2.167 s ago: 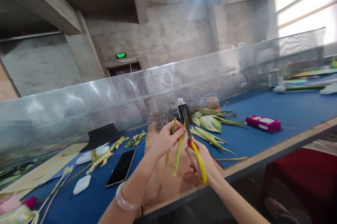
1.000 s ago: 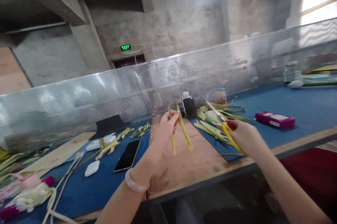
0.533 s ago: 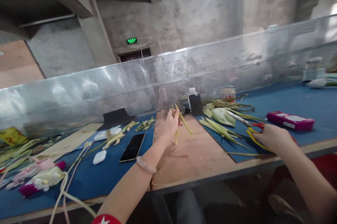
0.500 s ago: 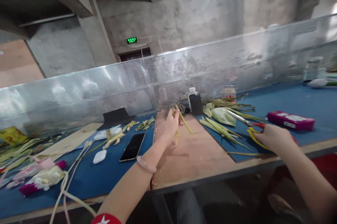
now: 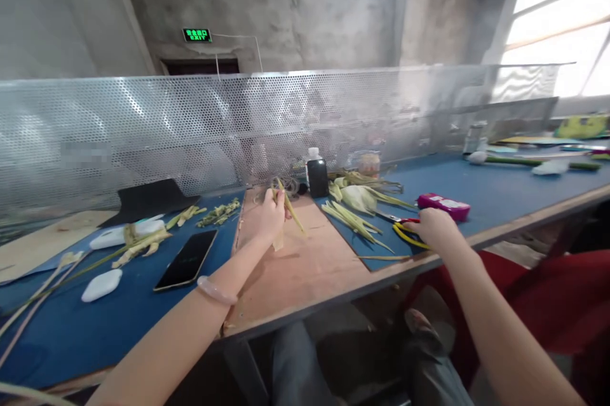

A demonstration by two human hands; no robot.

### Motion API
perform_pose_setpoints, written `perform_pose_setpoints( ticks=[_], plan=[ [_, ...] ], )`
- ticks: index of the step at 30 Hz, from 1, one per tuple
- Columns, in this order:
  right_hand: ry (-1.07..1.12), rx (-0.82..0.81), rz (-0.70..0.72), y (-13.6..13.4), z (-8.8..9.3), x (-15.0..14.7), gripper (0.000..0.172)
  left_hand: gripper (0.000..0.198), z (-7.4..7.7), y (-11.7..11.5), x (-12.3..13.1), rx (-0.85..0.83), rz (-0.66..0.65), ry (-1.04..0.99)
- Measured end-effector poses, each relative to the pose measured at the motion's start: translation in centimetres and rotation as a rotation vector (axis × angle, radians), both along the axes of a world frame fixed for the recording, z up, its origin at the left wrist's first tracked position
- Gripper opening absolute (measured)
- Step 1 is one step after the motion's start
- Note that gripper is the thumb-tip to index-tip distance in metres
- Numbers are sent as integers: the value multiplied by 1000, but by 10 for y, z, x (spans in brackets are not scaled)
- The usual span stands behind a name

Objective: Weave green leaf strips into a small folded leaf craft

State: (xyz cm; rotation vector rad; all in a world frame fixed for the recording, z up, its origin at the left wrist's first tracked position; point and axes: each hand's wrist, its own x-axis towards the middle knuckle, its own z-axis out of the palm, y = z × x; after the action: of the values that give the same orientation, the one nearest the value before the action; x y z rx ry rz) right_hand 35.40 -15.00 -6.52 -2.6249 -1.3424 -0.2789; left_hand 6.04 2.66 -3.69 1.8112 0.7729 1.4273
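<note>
My left hand (image 5: 273, 214), closed, pinches thin yellow-green leaf strips (image 5: 294, 212) above the bare wooden board. Over at the table's right front part, my right hand (image 5: 431, 228) has its fingers at the red and yellow handles of the scissors (image 5: 410, 232). The scissors' blades point left, toward the pale husk leaves. Between my hands lies a bundle of green-yellow strips (image 5: 355, 222), and behind it rests a broad pale husk (image 5: 359, 198). A single thin strip (image 5: 385, 258) lies near the front edge.
A black phone (image 5: 187, 260) and a white case (image 5: 101, 285) lie left. At the back stand a white-capped bottle (image 5: 313, 155) and a jar (image 5: 370, 163). A purple box (image 5: 444, 206) sits beyond my right hand. A perforated metal screen (image 5: 286, 120) runs behind.
The camera view has turned to the right and levelled. The scissors now lie lower, their blades down by the leaves, with my right hand still at the handles. My left hand still holds strips.
</note>
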Motion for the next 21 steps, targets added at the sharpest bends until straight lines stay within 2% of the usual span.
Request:
perform_pose_setpoints(
  ticks=[2,3,5,6,7,9,11,14,17,19,21],
  plan=[
    [-76,116,37,-7,1,-14,28,18,-1,0,0,4,35,-20],
    [-106,205,120,-11,1,-25,26,18,-2,1,0,-3,51,-32],
    [-57,335,456,-19,-3,-55,24,17,-6,2,1,-38,61,-63],
    [12,338,616,-23,-5,-70,24,17,-7,3,1,-59,54,-81],
    [51,329,710,-25,-8,-85,24,17,-9,3,2,-78,48,-95],
    [32,316,771,-25,-13,-106,22,16,-10,3,4,-104,51,-102],
    [-5,288,778,-24,-15,-115,20,16,-10,2,5,-115,64,-90],
    [36,207,824,-26,-15,-111,19,15,-8,1,6,-130,72,-87],
    [111,134,875,-38,-21,-108,5,14,-9,2,7,-151,70,-110],
    [19,104,884,-49,-30,-112,12,15,-10,4,7,-160,58,-125],
    [-176,74,896,-60,-37,-118,19,15,-10,5,6,-163,49,-138]
  ],
)
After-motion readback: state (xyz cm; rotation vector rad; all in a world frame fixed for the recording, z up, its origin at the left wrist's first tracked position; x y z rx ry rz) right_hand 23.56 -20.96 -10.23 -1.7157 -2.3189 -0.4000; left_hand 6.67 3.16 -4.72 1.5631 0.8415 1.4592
